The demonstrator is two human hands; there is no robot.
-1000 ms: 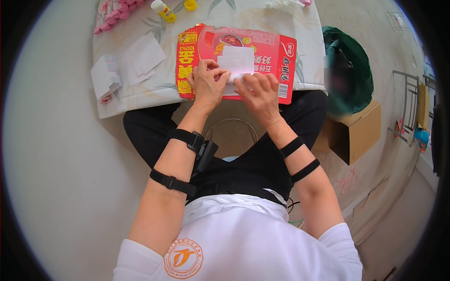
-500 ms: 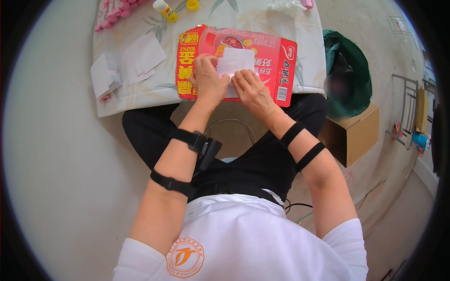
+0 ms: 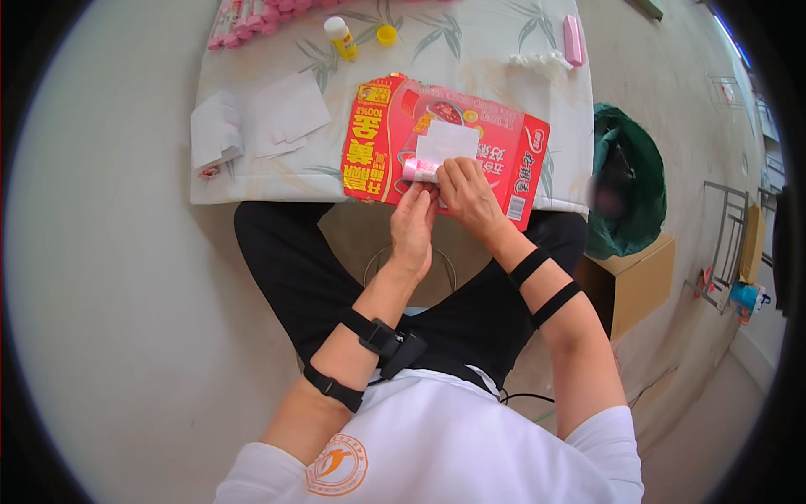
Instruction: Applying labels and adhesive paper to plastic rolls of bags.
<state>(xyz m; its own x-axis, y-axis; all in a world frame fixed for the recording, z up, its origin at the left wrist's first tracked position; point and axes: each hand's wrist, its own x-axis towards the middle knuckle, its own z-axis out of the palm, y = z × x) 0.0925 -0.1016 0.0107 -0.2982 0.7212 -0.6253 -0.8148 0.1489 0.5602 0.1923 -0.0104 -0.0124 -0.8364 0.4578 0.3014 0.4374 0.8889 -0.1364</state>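
A small pink-and-white roll (image 3: 419,170) lies along the near edge of a white paper sheet (image 3: 447,144), on a flattened red and yellow carton (image 3: 382,181). My left hand (image 3: 412,227) grips the roll's near side, fingers and thumb pressed together. Curled over the roll's right end are the fingers of my right hand (image 3: 470,195), which hide that part. The sheet is stepped at its left edge and spreads beyond my fingers.
Loose white sheets (image 3: 290,113) and a white paper stack (image 3: 216,134) lie at left. Behind stand an uncapped yellow glue stick (image 3: 342,39) and its cap (image 3: 386,35), near many pink rolls (image 3: 260,15). A green bag (image 3: 630,181) and cardboard box (image 3: 642,281) sit right.
My left hand has come down from the sheet's left side to its near edge. The pink roll now shows at that edge. The whole view has shifted.
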